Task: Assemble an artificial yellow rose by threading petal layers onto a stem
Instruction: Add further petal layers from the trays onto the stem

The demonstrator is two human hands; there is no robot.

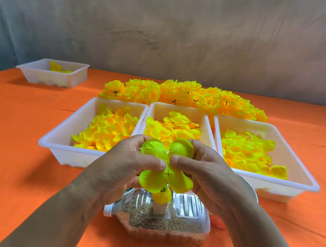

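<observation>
A yellow-green four-lobed petal layer (177, 181) is spread out in front of me, above a sand-filled bottle. My left hand (124, 165) pinches it near its centre from the left, thumb on top. My right hand (207, 174) pinches it from the right, the two thumbs nearly meeting at the middle hole. Below the layer a yellow rose bud (162, 198) sits on a white holder (160, 208). The stem itself is hidden by the petals and my thumbs.
The clear bottle (182, 222) lies on its side on the orange cloth. Behind it stand three white trays of loose petals (57, 143) (180, 110) (299, 173). Finished yellow roses (184, 95) are heaped behind them. A smaller tray (41, 73) sits far left.
</observation>
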